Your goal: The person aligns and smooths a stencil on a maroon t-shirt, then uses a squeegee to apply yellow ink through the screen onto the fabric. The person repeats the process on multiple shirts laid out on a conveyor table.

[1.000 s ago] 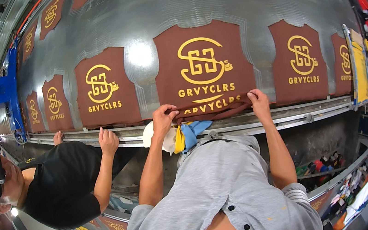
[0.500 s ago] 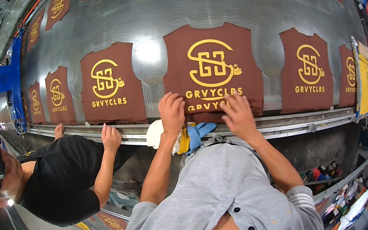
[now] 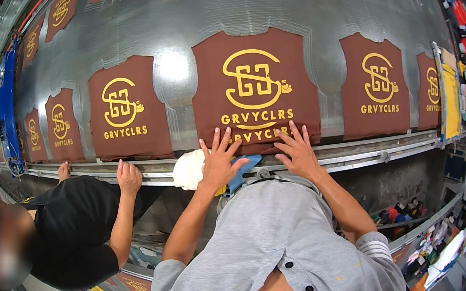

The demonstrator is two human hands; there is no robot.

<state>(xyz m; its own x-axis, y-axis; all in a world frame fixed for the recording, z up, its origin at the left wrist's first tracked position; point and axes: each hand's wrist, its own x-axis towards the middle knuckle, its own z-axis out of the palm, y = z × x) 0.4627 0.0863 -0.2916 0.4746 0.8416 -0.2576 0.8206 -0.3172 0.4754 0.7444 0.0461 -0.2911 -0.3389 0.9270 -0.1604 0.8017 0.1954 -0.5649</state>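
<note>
A brown fabric panel (image 3: 259,60) with a yellow printed design lies in front of me on the grey metal surface, its lower part creased where a second print shows. My left hand (image 3: 220,161) rests with fingers spread on the panel's bottom edge. My right hand (image 3: 296,154) lies with fingers apart on the same hem, to the right. Just below, white (image 3: 189,168) and blue (image 3: 247,165) cloths hang at the rail, partly hidden by my left hand and body.
More printed brown panels (image 3: 377,76) lie along the metal table (image 3: 334,6). A co-worker (image 3: 75,225) in black stands at my left, hands at the rail. A blue machine part (image 3: 2,103) is at far left, a yellow screen (image 3: 451,98) at right, an aluminium rail (image 3: 361,153) along the edge.
A second ago both hands pinched the folded hem. My right hand has moved left and down onto it; both hands now have fingers spread, and less of the lower fold shows.
</note>
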